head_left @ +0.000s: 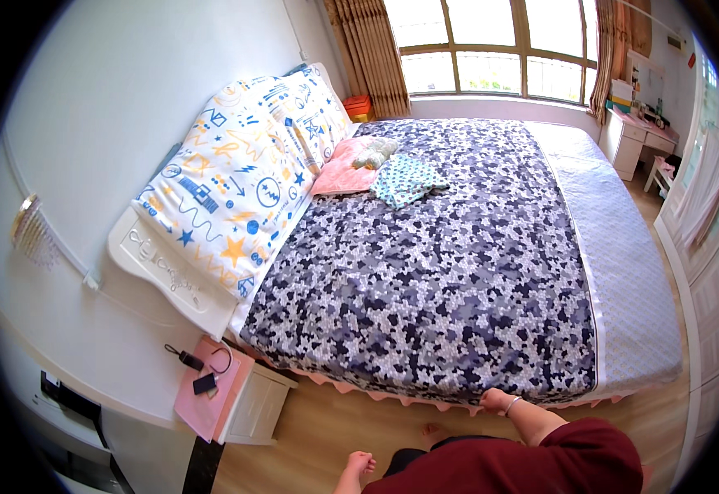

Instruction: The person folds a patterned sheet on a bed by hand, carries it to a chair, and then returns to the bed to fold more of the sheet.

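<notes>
A camouflage-patterned bed sheet (425, 280) in black, grey and white covers most of a wide bed. My right hand (495, 401), a bangle on its wrist, is at the near edge of this sheet, its fingers closed on the fabric there. Low in the view, my left hand (361, 463) hangs over the floor beside the bed, curled closed with nothing visible in it. Toward the headboard lie a pink pillow (339, 169), a dotted teal-and-white cloth (409, 183) and a small greenish patterned cushion (375, 154).
A doodle-printed white cover (236, 181) drapes the white headboard (166, 263). At the near left stands a white nightstand (259, 405) with a pink top, holding a black device (204, 384) and a cable. A pale quilted strip (614, 247) shows at the bed's right. Beyond are windows and a dressing table (627, 148).
</notes>
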Demonstrator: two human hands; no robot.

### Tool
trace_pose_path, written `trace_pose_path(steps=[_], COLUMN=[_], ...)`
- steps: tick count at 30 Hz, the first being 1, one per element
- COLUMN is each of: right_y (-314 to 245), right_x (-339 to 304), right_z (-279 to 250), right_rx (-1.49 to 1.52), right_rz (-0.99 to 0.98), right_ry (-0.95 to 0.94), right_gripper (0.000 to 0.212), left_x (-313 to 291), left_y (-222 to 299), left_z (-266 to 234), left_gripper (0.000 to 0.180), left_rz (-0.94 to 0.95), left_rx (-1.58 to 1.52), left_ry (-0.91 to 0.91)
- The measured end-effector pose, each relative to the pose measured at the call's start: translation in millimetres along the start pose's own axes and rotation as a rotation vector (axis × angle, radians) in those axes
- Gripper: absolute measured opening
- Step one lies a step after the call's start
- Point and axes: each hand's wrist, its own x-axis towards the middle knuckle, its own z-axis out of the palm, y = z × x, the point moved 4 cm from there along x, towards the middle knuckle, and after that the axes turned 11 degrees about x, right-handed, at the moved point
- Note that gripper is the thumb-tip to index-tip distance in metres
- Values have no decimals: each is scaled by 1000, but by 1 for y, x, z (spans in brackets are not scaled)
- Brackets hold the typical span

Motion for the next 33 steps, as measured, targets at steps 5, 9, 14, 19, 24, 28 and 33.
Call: trace_pose_path(steps=[5, 9, 14, 19, 24, 28, 33], right_y=[-97, -129, -143, -170, -205, -231, -240], right_x=[64, 122, 167, 211, 264, 290, 327], right_z=[-1, -9, -39, -81, -133, -172, -207], right_rx=[-182, 24, 163, 140, 173, 184, 287], right_rz=[-100, -95, 32, 80, 142, 206, 294], right_ry=[27, -8, 112, 243, 411, 527, 522], right_gripper=[23, 20, 17, 18, 18, 35, 54], left_x=[31, 79, 131, 207, 259, 290, 334], left_y=[64, 129, 251, 366, 462, 523, 588], left_z=[-34, -67, -101, -133, -126, -99, -76], left_gripper=[17, 21, 24, 30, 24, 16, 9], left_rz=[-37, -23, 90, 432, 468, 372, 377], left_rx=[84, 290, 436, 712, 706, 593, 601], left_ry=[-52, -173, -111, 155, 142, -14, -80])
